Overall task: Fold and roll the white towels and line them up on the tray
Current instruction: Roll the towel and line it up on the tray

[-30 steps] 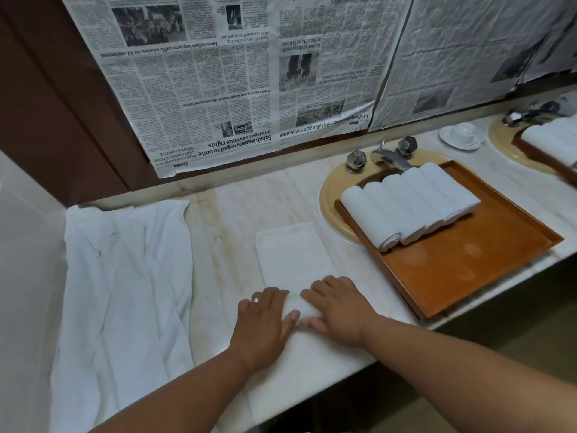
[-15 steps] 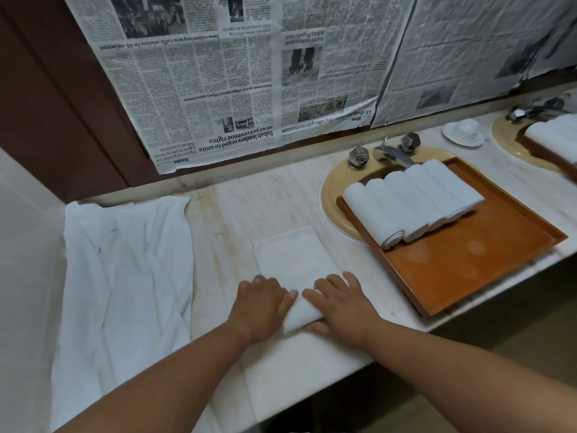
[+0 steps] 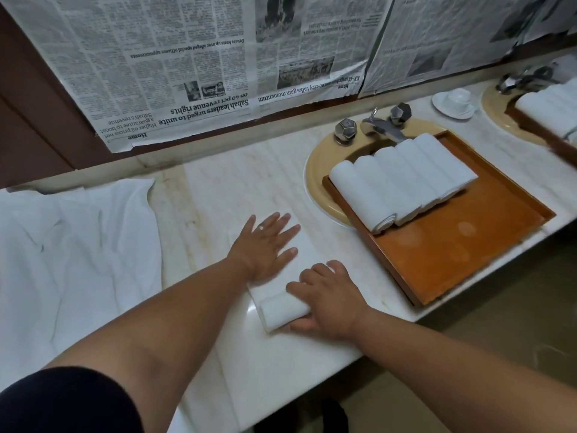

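TALLY, COUNTER TOP

Hands, two: left hand (image 3: 265,245), right hand (image 3: 331,298); one ring (image 3: 261,227). Rolled towels (image 3: 402,185) on centre-right tray (image 3: 462,254): five. Half-rolled towel (image 3: 281,310), lower centre: one. Loose white cloth (image 3: 71,254), left: one heap, pieces not countable. Trays: two, second tray (image 3: 537,128) cut by right edge, rolls there uncountable. Sinks: two, near sink (image 3: 321,164), far sink (image 3: 491,104). Tap knobs (image 3: 345,131) at near one: two; spout (image 3: 384,129): one. Cup (image 3: 459,96) and saucer (image 3: 443,109), upper right: one each. Newspaper sheets (image 3: 187,57): at least three.

dim, soft light; edges bowed
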